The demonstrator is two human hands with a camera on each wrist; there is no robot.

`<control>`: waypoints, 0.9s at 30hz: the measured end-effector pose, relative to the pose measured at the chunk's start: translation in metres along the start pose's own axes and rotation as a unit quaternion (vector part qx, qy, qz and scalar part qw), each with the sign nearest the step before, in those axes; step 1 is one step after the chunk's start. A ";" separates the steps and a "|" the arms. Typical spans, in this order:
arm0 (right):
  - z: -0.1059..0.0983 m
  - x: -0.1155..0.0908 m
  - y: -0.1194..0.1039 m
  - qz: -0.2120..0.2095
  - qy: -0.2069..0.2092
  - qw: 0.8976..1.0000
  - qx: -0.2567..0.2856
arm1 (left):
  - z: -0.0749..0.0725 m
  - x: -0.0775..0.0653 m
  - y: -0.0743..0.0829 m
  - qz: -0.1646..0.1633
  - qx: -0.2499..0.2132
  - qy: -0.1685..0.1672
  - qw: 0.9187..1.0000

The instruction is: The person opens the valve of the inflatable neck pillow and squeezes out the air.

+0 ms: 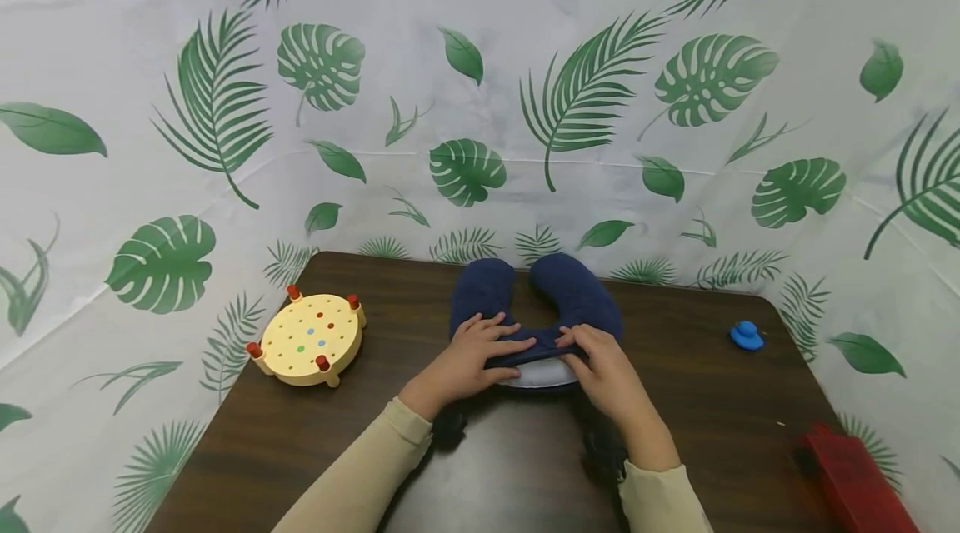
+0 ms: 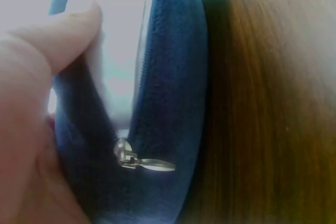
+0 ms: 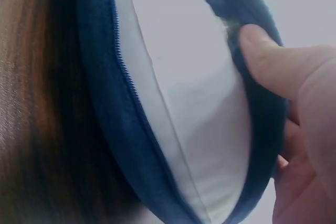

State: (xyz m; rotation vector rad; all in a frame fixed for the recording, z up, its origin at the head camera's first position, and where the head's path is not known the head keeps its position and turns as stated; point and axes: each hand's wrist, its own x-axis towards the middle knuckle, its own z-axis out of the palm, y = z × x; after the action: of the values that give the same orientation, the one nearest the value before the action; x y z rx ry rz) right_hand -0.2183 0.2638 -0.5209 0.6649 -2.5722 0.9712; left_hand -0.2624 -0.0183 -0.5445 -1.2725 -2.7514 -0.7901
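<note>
A dark blue U-shaped neck pillow (image 1: 581,300) lies on the table, its two arms pointing to the far edge. Its cover is unzipped along the near curve, and a white inner cushion (image 1: 538,373) shows through the gap. My left hand (image 1: 468,356) pinches the upper edge of the opening, thumb inside and fingers spread over the top. Further right, my right hand (image 1: 603,366) grips the same edge between thumb and fingers. A metal zipper pull (image 2: 152,164) sits at the left end of the opening. Zipper teeth (image 3: 126,69) line the lower edge.
At the left stands a round yellow pegboard toy (image 1: 311,339) with red-tipped posts. A small blue hat-shaped piece (image 1: 746,336) lies at the right. A red object (image 1: 862,479) is at the near right corner. Leaf-print cloth (image 1: 465,125) hangs behind the brown table (image 1: 720,433).
</note>
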 end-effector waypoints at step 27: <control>0.020 -0.004 0.019 0.009 0.002 0.996 0.084 | 0.002 0.006 -0.008 0.022 -0.087 0.030 0.995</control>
State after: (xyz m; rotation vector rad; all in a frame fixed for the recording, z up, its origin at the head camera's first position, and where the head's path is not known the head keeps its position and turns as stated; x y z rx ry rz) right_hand -0.2272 0.2635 -0.5472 0.6843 -2.5158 1.2043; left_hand -0.2714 -0.0176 -0.5481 -1.3076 -2.6478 -1.0671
